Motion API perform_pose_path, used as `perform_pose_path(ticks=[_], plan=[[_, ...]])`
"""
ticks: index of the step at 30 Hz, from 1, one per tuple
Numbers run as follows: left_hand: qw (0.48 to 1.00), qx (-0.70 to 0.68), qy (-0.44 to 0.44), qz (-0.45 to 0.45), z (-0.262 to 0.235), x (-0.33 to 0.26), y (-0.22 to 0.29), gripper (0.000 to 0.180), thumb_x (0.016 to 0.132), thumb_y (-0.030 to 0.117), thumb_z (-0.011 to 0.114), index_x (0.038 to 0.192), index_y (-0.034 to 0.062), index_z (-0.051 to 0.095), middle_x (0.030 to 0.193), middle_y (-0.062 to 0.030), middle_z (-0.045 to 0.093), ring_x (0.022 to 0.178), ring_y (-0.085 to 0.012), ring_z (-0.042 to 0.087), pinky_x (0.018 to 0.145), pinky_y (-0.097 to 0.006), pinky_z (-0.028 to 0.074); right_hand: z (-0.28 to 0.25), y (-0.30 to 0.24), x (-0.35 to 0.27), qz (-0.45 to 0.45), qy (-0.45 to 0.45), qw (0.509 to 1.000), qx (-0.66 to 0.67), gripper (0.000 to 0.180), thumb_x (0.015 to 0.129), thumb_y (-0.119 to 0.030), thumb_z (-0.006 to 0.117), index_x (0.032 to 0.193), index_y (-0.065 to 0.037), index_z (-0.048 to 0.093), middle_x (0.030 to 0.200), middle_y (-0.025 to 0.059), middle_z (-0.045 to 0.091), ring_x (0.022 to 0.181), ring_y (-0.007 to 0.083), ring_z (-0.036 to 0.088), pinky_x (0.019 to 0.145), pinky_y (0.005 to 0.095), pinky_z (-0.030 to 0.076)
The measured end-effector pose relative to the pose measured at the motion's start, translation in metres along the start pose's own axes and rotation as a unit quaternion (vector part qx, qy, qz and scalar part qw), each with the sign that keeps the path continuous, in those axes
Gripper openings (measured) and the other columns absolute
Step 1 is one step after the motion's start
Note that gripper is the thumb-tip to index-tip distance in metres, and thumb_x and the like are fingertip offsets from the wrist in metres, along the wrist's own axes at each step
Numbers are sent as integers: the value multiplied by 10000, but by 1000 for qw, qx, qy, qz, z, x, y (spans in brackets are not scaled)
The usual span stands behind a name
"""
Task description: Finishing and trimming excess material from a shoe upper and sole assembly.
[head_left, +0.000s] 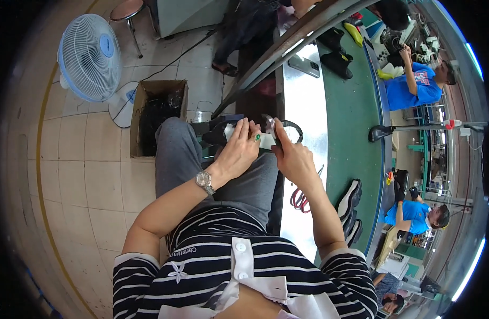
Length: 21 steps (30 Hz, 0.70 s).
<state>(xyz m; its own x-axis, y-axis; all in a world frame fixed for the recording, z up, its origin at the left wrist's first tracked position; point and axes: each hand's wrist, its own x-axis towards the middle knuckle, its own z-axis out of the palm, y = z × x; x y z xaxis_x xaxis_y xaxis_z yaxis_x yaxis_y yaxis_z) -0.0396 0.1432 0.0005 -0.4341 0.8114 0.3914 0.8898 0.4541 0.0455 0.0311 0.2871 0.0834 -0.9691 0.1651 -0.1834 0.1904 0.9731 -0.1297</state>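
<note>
Both hands are gripping 1 black shoe [223,133] above the lap, beside the worktop [308,95]: the left hand [238,151] is clasping its white paper stuffing, the right hand [292,157] is pinching the collar. Steadying the shoe firmly (red scissors [299,199] are lying close) seems wise.

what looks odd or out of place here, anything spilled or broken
Nothing stands out. Both hands, left hand and right hand, hold a black shoe over the lap. Red-handled scissors lie flat on the metal bench; no spill shows.
</note>
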Motion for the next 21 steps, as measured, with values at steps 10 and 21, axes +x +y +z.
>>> perform_pose_path(ticks=[10,21], plan=[[981,-183,39,-42,-5,-3,-9,394,831,87,521,1157,-135,512,1162,-256,527,1165,-421,501,1057,-492,349,-8,-18,-4,-7,51,996,69,724,889,-108,535,1494,-106,138,637,231,626,570,418,629,523,476,492],[979,-184,-20,-80,-24,-14,-33,676,655,80,768,1242,-55,460,1207,-227,543,1185,-373,495,1036,-428,397,10,-43,3,25,119,973,196,680,886,-155,559,1463,-86,205,659,264,625,618,430,636,541,505,497]])
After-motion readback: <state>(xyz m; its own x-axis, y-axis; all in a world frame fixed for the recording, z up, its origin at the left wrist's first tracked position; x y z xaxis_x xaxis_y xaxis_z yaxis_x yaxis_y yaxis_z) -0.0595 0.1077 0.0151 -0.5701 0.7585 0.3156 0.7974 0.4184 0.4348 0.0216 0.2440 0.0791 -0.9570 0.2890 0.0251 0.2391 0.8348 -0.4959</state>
